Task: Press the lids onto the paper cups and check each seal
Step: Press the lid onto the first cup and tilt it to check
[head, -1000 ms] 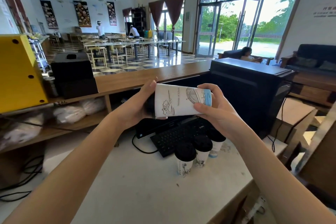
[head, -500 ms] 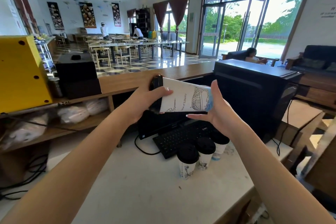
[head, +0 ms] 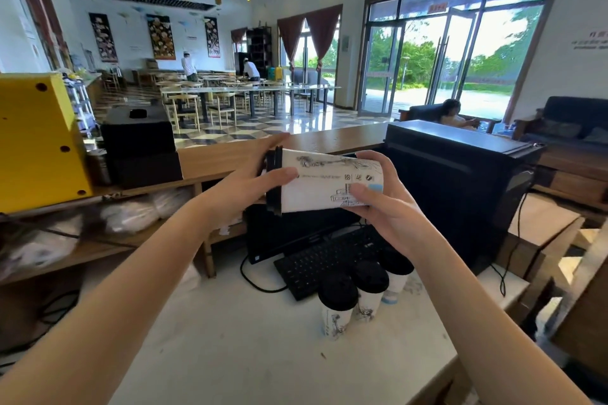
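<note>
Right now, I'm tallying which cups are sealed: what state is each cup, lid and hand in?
Held cup: tipped on its side, in the air.
Black lid: on the held cup's mouth.
Left hand: grips the lid end.
Right hand: grips the base end.
Near cup: upright, lidded.
Middle cup: upright, lidded.
Far cup: upright, lidded.

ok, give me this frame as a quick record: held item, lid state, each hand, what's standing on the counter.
held cup: on its side in the air, lid end toward the left hand
lid: black, on the cup's mouth; seal cannot be judged
left hand: grips the lid end
right hand: grips the base end
standing cups: three, upright, lidded, in a row on the counter by the keyboard
</note>
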Motion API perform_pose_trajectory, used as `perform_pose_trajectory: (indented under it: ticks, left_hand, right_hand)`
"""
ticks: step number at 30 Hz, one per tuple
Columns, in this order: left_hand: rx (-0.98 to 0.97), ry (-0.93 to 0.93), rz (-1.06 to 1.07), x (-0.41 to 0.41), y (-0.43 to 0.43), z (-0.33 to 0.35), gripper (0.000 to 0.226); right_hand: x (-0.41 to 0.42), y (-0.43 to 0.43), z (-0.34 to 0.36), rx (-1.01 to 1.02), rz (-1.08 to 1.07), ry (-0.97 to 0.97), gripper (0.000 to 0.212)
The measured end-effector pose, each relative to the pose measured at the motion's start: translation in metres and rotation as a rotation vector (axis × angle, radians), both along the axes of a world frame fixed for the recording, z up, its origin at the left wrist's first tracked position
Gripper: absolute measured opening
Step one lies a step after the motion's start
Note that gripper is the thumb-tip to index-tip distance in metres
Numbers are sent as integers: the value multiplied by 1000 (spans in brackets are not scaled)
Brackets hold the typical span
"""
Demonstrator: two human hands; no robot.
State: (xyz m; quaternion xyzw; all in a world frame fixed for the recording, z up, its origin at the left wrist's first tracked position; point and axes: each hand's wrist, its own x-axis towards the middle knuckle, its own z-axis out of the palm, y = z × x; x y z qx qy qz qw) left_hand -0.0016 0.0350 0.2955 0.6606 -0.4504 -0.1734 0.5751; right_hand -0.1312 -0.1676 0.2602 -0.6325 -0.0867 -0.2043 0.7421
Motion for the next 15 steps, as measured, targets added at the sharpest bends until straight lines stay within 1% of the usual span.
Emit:
perform_pose_trajectory:
  ticks: [1, 2, 4, 5, 6, 7, 8, 10, 11, 13, 15]
  left_hand:
    - [10, 75, 2, 1, -1, 0, 59]
    - [5, 98, 4, 0, -2, -1, 57]
    - [-19, 40, 50, -2, -7, -3, 52]
    - [-30, 10, 91, -4, -10, -6, 50]
    - [-38, 2, 134, -6, -14, -10, 50]
    - [-45, 7, 172, -8, -18, -16, 54]
    - [-48, 14, 205, -9, -24, -24, 60]
    - [-54, 16, 247, -10, -34, -39, 66]
    - [-52, 26, 261, -9, -39, -46, 65]
    - [-13, 23, 289, 0, -46, -53, 58]
    - [84, -84, 315, 15, -49, -55, 56]
  right_hand:
    - [2, -1, -2, 17, -1, -9, 60]
    - [4, -1, -5, 69, 7, -19, 69]
    - [11, -1, -12, 228, 52, -44, 87]
    - [15, 0, -17, 308, 71, -53, 93]
    - [19, 3, -21, 395, 90, -59, 94]
    - [23, 6, -25, 492, 109, -60, 90]
    - [28, 9, -28, 596, 129, -62, 81]
    - [38, 12, -33, 754, 117, -63, 55]
    - [43, 12, -33, 792, 90, -54, 48]
    - [53, 10, -32, 805, 18, -21, 40]
    - [61, 5, -29, 743, -57, 30, 30]
